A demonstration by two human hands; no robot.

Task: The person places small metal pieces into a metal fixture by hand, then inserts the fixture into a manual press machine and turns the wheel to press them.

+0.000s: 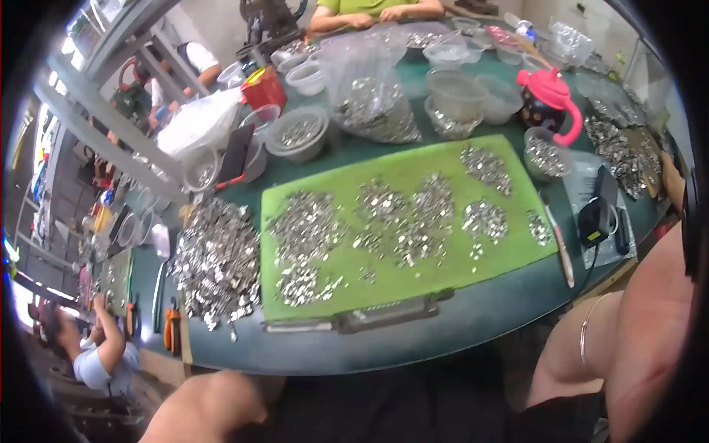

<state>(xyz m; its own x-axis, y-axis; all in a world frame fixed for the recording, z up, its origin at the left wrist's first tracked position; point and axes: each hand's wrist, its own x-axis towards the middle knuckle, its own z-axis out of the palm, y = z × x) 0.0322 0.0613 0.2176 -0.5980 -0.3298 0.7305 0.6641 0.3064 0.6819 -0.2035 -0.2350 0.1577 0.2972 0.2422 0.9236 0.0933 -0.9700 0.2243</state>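
Note:
A green mat (443, 275) lies on the dark green table, with small shiny metal pieces (306, 225) spread over it in several separate heaps. Left of the mat rises a larger pile of similar metal pieces (216, 258). My left hand (221, 406), blurred, is low in front of the table edge; its fingers cannot be made out. At the lower right, below a wrist with a thin bracelet (585, 336), my right hand (554, 376) is partly visible, its fingers hidden. Neither hand touches the mat or the metal pieces.
Plastic tubs (297, 134), a clear bag of metal pieces (373, 111) and a black teapot with a pink lid (546, 100) stand behind the mat. Orange-handled pliers (172, 328) lie left, a black adapter (597, 214) right. Other people sit opposite (377, 11) and at left (111, 354).

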